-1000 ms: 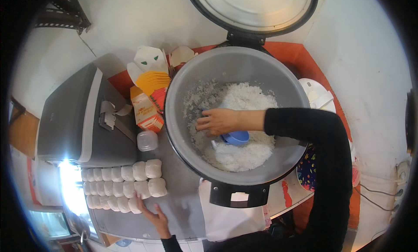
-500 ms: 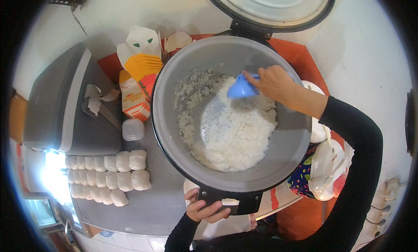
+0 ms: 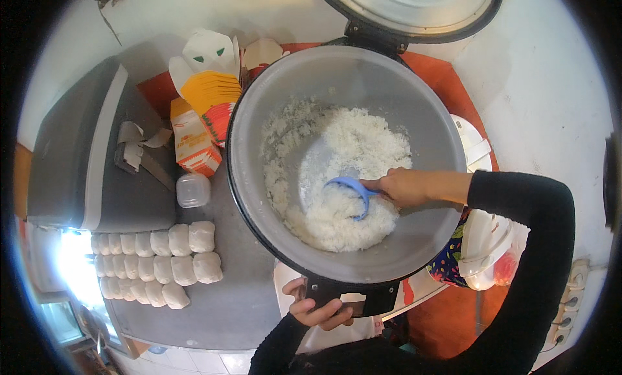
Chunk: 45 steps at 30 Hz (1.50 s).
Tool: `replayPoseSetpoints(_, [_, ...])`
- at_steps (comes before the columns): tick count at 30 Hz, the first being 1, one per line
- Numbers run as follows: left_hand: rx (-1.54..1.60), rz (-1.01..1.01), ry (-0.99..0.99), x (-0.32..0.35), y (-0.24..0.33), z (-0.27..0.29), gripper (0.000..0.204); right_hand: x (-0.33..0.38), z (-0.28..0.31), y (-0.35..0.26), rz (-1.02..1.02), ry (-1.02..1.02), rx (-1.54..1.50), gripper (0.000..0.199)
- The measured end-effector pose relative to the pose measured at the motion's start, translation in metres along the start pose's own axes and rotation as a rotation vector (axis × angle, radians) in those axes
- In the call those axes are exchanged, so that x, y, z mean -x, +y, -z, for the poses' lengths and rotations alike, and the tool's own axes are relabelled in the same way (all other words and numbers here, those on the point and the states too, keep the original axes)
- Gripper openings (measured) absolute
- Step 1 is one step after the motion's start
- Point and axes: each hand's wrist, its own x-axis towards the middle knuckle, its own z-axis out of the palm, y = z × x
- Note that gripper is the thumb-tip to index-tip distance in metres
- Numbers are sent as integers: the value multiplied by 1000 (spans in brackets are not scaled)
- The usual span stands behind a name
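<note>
A large grey rice cooker pot (image 3: 427,109) stands open in front of me, partly filled with white cooked rice (image 3: 363,148). My right hand (image 3: 405,187) reaches into the pot and grips a blue scoop (image 3: 350,190) that is pressed into the rice at the near side. My left hand (image 3: 317,308) holds the cooker's dark front latch (image 3: 353,297) at the near rim. The cooker's lid (image 3: 414,5) is tilted up at the back.
Two rows of white wrapped rice portions (image 3: 155,261) lie on the grey counter (image 3: 240,297) at the left. A small clear lidded tub (image 3: 192,190), orange and white cartons (image 3: 197,122) and a grey appliance (image 3: 71,148) stand behind them. White lidded containers (image 3: 483,242) sit at the right.
My right hand brought the blue scoop from the pot's far rim down to the near rice. My left hand moved from the counter to the cooker's front latch.
</note>
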Motion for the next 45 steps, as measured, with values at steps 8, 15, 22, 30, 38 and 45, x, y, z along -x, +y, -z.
replayPoseSetpoints(8, [162, -114, 225, 3, -7, -15, 22, 9, 19, -45, 129, -17, -120, 68])
replayPoseSetpoints(15, [57, -74, 278, 7, -1, -19, 12, 50, 46, -101, 209, 106, -83, 56])
replayPoseSetpoints(22, [-28, 9, 247, 3, 1, -31, 6, 33, 42, -107, 15, 154, -239, 55])
replayPoseSetpoints(30, [-58, -66, 1, -3, -6, 0, 29, 88, 85, -145, -120, 161, -233, 55])
replayPoseSetpoints(38, [-95, -4, -196, -10, 3, 11, 12, 55, 21, -104, 60, 514, -685, 53])
replayPoseSetpoints(45, [-52, 97, -478, -22, 7, 37, 60, 129, 29, -125, 1, 423, -1272, 45])
